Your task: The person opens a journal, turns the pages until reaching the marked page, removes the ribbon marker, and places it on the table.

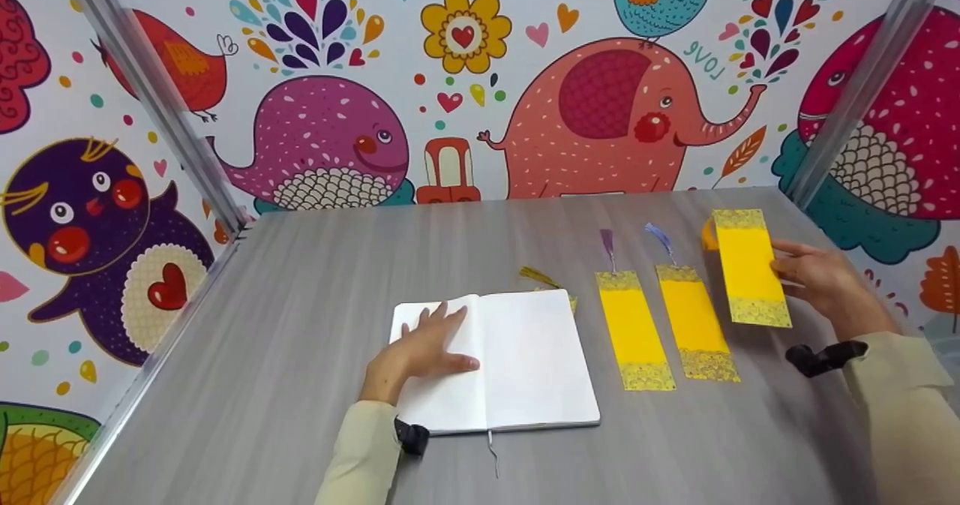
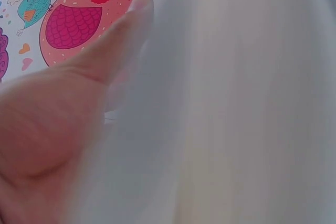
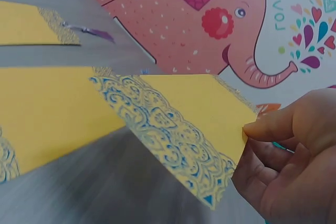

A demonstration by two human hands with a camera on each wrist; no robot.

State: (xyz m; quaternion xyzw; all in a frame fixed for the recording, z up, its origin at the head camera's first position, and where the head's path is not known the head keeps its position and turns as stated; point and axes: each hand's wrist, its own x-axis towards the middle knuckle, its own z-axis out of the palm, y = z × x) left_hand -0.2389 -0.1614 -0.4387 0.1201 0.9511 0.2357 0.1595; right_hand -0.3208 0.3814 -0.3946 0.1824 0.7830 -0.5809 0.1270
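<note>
Right fingers (image 3: 273, 123): grasping a yellow bookmark by one long edge, with its patterned ends free.
Held bookmark (image 1: 751, 269): raised over the right side of the surface (image 1: 300, 265), apart from the other strips.
Bookmark edge: a light pinch near the middle of its length should do; a hard squeeze could crease what looks like thin card.
Orange shape (image 1: 709, 235): just behind the held bookmark's far corner, perhaps its tassel; best left hanging free so that it does not snag.
Left fingers (image 1: 450, 321): spread and grasping nothing, resting on the left page.
Notebook (image 1: 532, 355): open at blank pages, with its ribbon (image 1: 492, 456) trailing over the near edge; gentle, even pressure near the fold should keep it flat without wrinkling the paper.
Purple-tassel bookmark (image 1: 636, 325): lying on the surface, just right of the notebook.
Blue-tassel bookmark (image 1: 694, 316): lying between that one and the held bookmark; the held strip needs lifting clear of it.
Half-hidden bookmark (image 1: 574, 305): a corner and olive tassel (image 1: 538, 275) show past the notebook's far edge; the rest is hidden.
</note>
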